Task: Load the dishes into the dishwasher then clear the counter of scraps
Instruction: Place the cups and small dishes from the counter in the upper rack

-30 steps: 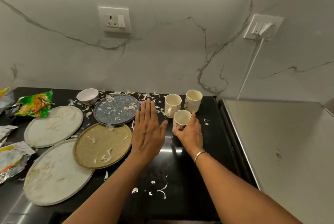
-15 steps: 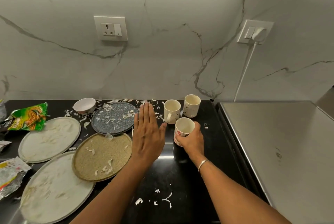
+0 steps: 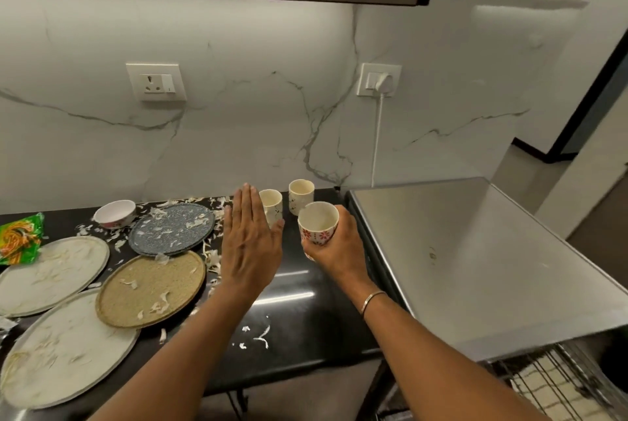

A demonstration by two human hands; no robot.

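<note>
cup with red flower print (image 3: 317, 225) is in the right hand (image 3: 334, 247), fingers curled round its lower wall, mouth up and roughly level. the hand hides its base, so cannot tell if it is clear of the black counter (image 3: 306, 329). the low grip probably keeps the rim free for turning the cup over onto a rack.

left hand (image 3: 251, 244) is flat, fingers straight and together, holding nothing. it hangs over the counter between the blue plate (image 3: 171, 228) and the held cup, and covers part of the nearer cream cup (image 3: 272, 204). far cream cup (image 3: 301, 194) stands by the wall. hands apart, side by side. the left reads as free for the next dish.

steel-topped unit (image 3: 475, 267) stands just right of the counter, with a wire rack (image 3: 550, 383) showing below its front edge. likely the dishwasher with its rack out, so a short carry.

unloaded on the counter: tan plate (image 3: 151, 288) lapping over the front pale plate (image 3: 64, 349), rear pale plate (image 3: 51, 274), small bowl (image 3: 115, 213), green wrapper (image 3: 20, 237). white scraps (image 3: 260, 335) lie strewn over plates and counter. judgement: loading barely begun, scraps come last.
</note>
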